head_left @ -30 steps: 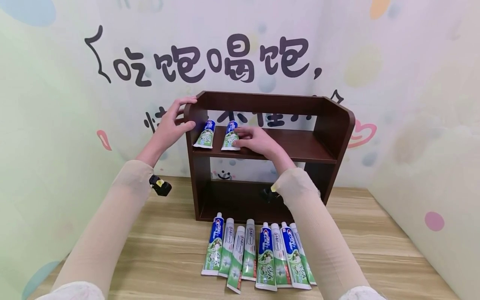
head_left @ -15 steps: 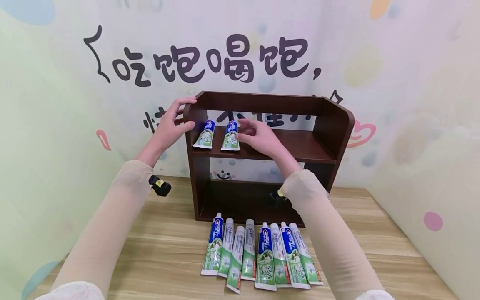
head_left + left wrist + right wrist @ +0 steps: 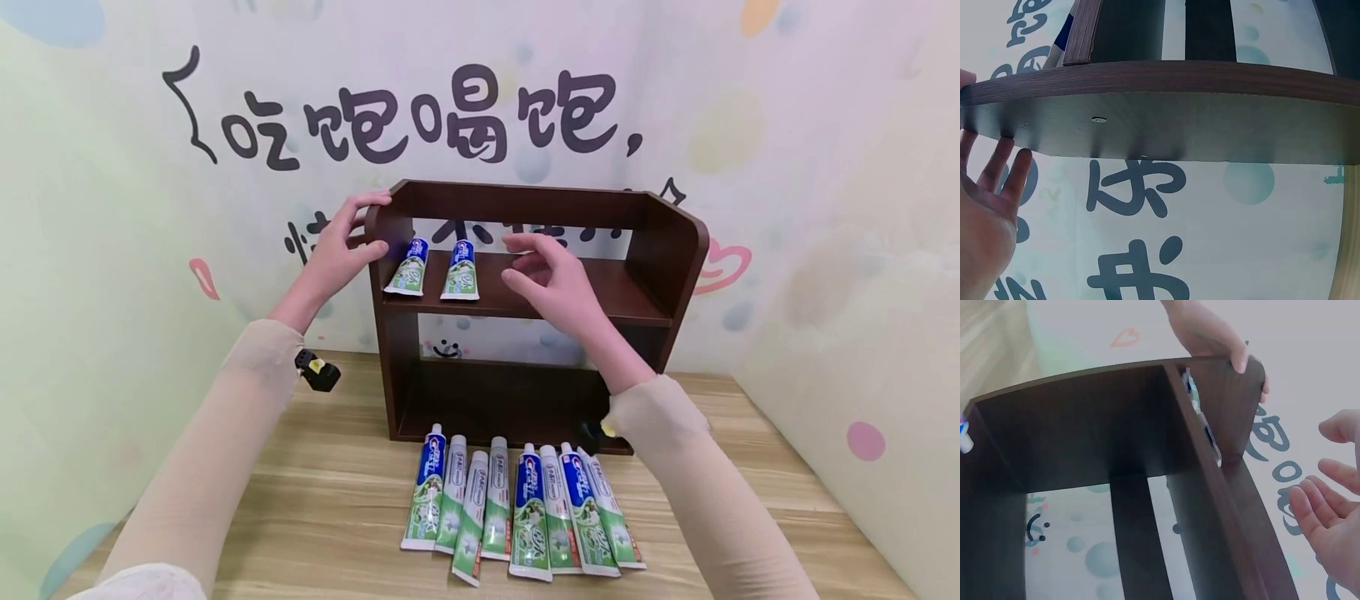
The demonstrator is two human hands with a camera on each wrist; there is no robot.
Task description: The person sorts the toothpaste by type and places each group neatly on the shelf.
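A dark brown two-tier shelf rack (image 3: 525,310) stands on the table. My left hand (image 3: 337,250) holds the upper part of its left side panel (image 3: 1210,128), thumb on one face and fingers on the other, as the right wrist view also shows. Two blue, white and green toothpaste tubes, a left one (image 3: 408,268) and a right one (image 3: 461,272), lie on the upper tier, caps toward the back. My right hand (image 3: 558,283) hovers before that tier, right of the tubes, fingers loosely bent and holding nothing.
Several toothpaste tubes lie in a row on the wooden table (image 3: 330,492) before the rack, among them a blue-capped-end one (image 3: 531,517) and a silver-green one (image 3: 498,500). A printed wall (image 3: 750,167) stands close behind.
My right hand has let go of the right tube on the upper tier and drawn away to the right. The left hand keeps its place on the side panel.
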